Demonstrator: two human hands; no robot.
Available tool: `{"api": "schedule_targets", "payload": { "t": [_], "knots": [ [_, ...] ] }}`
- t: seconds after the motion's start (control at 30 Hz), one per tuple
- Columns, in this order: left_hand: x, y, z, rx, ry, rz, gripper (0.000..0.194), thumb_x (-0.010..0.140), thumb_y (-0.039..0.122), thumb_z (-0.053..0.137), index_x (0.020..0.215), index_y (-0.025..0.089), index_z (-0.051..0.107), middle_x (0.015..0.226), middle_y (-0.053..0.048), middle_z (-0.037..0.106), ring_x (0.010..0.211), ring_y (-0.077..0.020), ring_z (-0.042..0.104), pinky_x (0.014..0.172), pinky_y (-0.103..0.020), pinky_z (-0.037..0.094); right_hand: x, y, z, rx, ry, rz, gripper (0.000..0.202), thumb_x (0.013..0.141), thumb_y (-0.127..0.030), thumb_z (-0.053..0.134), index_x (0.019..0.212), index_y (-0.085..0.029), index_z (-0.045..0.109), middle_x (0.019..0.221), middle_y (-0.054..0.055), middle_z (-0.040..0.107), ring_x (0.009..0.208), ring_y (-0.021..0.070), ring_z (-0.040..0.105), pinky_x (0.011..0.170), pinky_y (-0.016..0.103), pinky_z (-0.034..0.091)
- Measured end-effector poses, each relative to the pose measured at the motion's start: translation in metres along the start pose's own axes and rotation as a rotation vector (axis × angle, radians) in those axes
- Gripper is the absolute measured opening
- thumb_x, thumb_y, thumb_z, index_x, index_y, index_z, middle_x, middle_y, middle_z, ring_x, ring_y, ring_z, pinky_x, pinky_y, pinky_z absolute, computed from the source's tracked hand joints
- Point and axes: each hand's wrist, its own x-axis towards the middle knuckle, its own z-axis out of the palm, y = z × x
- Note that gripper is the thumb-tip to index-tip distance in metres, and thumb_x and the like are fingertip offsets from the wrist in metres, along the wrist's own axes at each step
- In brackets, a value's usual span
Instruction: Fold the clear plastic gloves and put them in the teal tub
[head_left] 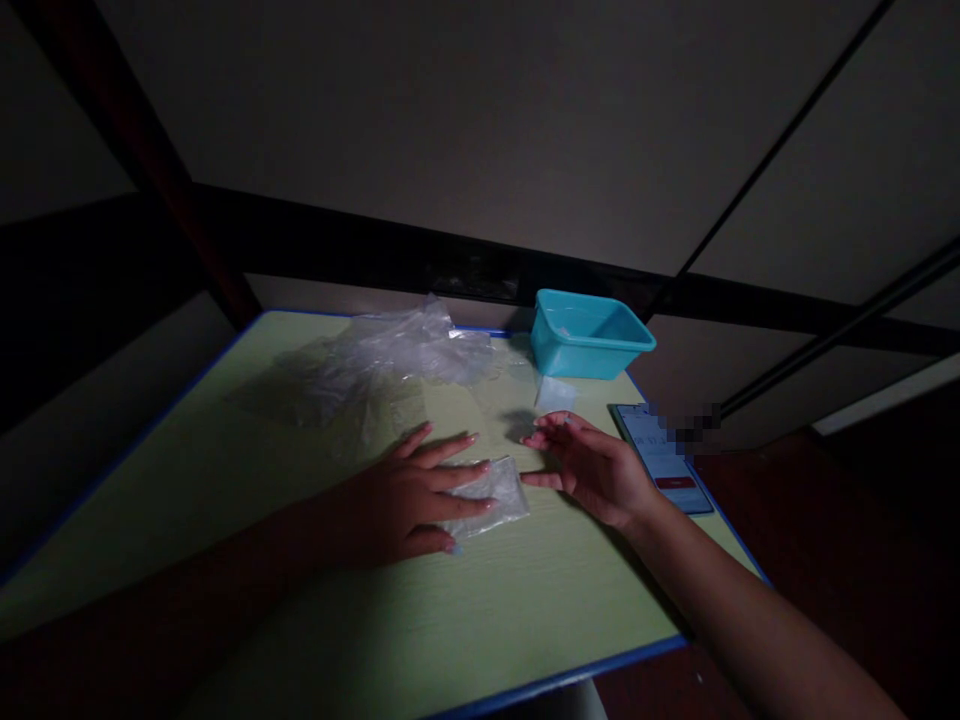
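Under wide-spread left fingers (465, 508), ungripped: plastic packet (513, 490), long axis seemingly toward right edge of table (525, 600). Just rightward: half-open right fingers (553, 438), apparently empty.

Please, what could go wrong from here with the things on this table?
The clear packet under the left hand looks thin and smooth, so it might slide or crease when pressed. The flat tablet-like item lies along the right edge of the table, close to the right hand, which might nudge it off. The loose clear plastic heaped beyond the left hand looks light and could shift if brushed.
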Motion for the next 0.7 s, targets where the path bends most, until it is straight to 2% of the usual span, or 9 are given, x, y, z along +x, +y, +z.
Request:
{"api": "schedule_targets", "payload": {
  "t": [0.13, 0.33, 0.4, 0.47, 0.53, 0.6, 0.63, 0.7],
  "knots": [
    [0.000, -0.002, 0.003, -0.008, 0.008, 0.000, 0.048, 0.090, 0.047, 0.057, 0.136, 0.047, 0.043, 0.149, 0.004, 0.040, 0.143, -0.0330, 0.021, 0.112, -0.062, 0.003, 0.003, 0.004, 0.001, -0.066, -0.004, -0.052, 0.015, 0.087, -0.034, 0.046, 0.097, -0.025, 0.053, 0.122, 0.008, 0.059, 0.113, 0.0248, 0.055, 0.081, 0.045, 0.056],
    [0.000, -0.002, 0.004, 0.033, -0.033, -0.012, 0.048, 0.091, 0.049, 0.053, 0.137, 0.048, 0.040, 0.151, 0.004, 0.036, 0.143, -0.0337, 0.021, 0.111, -0.063, 0.005, 0.004, 0.016, 0.008, -0.274, -0.149, -0.177, 0.032, 0.084, -0.050, 0.058, 0.100, -0.024, 0.053, 0.112, 0.009, 0.061, 0.110, 0.0256, 0.057, 0.084, 0.041, 0.051],
    [0.000, -0.002, 0.003, 0.052, -0.047, -0.016, 0.049, 0.091, 0.049, 0.053, 0.138, 0.048, 0.039, 0.152, 0.004, 0.034, 0.143, -0.0336, 0.020, 0.111, -0.063, 0.007, 0.003, 0.014, 0.009, -0.433, -0.185, -0.280, 0.030, 0.088, -0.050, 0.055, 0.100, -0.022, 0.056, 0.107, 0.009, 0.062, 0.104, 0.0239, 0.058, 0.087, 0.041, 0.049],
    [-0.001, -0.003, 0.003, 0.063, -0.053, -0.006, 0.050, 0.092, 0.049, 0.050, 0.140, 0.048, 0.036, 0.153, 0.004, 0.032, 0.143, -0.0332, 0.019, 0.111, -0.062, 0.009, 0.000, 0.007, 0.006, -0.695, -0.166, -0.446, 0.026, 0.091, -0.044, 0.051, 0.101, -0.021, 0.058, 0.102, 0.009, 0.061, 0.101, 0.0230, 0.058, 0.090, 0.041, 0.047],
    [-0.001, -0.005, 0.004, 0.067, -0.047, 0.005, 0.050, 0.093, 0.050, 0.048, 0.141, 0.048, 0.034, 0.153, 0.004, 0.032, 0.143, -0.0327, 0.020, 0.111, -0.061, 0.010, -0.004, -0.003, -0.001, -0.986, -0.057, -0.593, 0.021, 0.092, -0.037, 0.051, 0.104, -0.021, 0.058, 0.104, 0.010, 0.059, 0.101, 0.0236, 0.057, 0.092, 0.041, 0.045],
    [-0.002, -0.007, 0.005, 0.064, -0.029, 0.016, 0.050, 0.093, 0.050, 0.048, 0.141, 0.048, 0.033, 0.153, 0.004, 0.033, 0.143, -0.0323, 0.021, 0.111, -0.060, 0.010, -0.007, -0.013, -0.012, -1.237, 0.139, -0.641, 0.024, 0.092, -0.033, 0.050, 0.111, -0.021, 0.055, 0.111, 0.012, 0.057, 0.106, 0.0261, 0.055, 0.094, 0.045, 0.044],
    [-0.002, -0.008, 0.006, 0.064, -0.022, 0.016, 0.050, 0.093, 0.050, 0.048, 0.141, 0.048, 0.033, 0.153, 0.004, 0.033, 0.143, -0.0324, 0.021, 0.111, -0.060, 0.011, -0.009, -0.017, -0.019, -1.345, 0.264, -0.612, 0.027, 0.092, -0.034, 0.049, 0.115, -0.021, 0.053, 0.116, 0.014, 0.055, 0.110, 0.0284, 0.054, 0.096, 0.050, 0.041],
    [-0.002, -0.009, 0.007, 0.058, -0.022, 0.017, 0.049, 0.093, 0.050, 0.048, 0.141, 0.049, 0.033, 0.153, 0.004, 0.033, 0.143, -0.0333, 0.021, 0.111, -0.061, 0.012, -0.010, -0.022, -0.030, -1.526, 0.520, -0.457, 0.036, 0.091, -0.037, 0.048, 0.123, -0.020, 0.050, 0.124, 0.018, 0.051, 0.115, 0.0348, 0.051, 0.099, 0.064, 0.033]
  ]
}}
